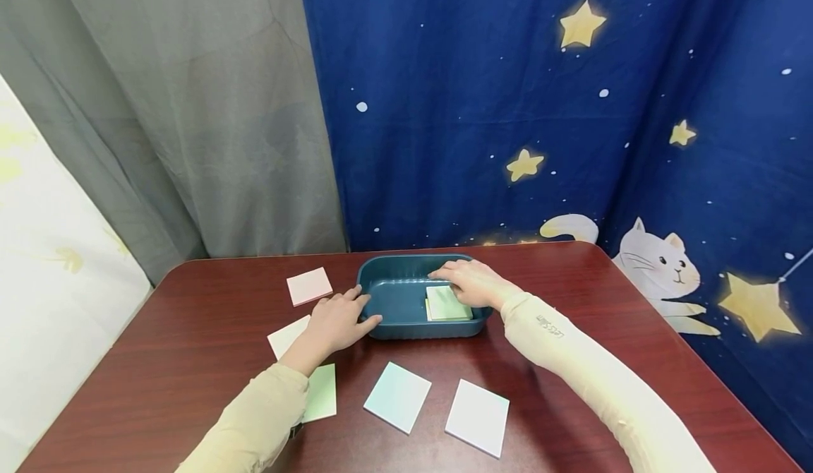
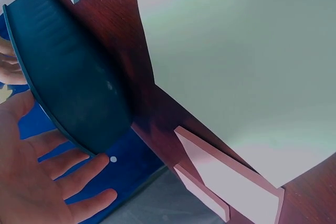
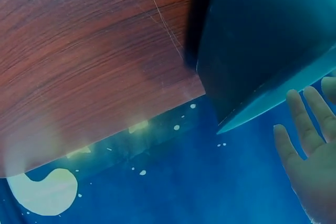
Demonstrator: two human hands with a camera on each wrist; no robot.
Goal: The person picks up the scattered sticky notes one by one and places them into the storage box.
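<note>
A dark blue-green plastic basket stands near the far edge of the table, with light green square note pads lying in its right part. My left hand is at the basket's left end, its fingers spread along the rim; the left wrist view also shows these extended fingers by the basket. Over the basket's right end reaches my right hand, just above the green pads. In the right wrist view its fingers look extended beside the rim, and no pad shows in them.
A pink pad lies left of the basket. Partly behind my left arm are a cream pad and a green pad. Nearer sit a pale blue pad and a white pad. Curtains hang behind the table.
</note>
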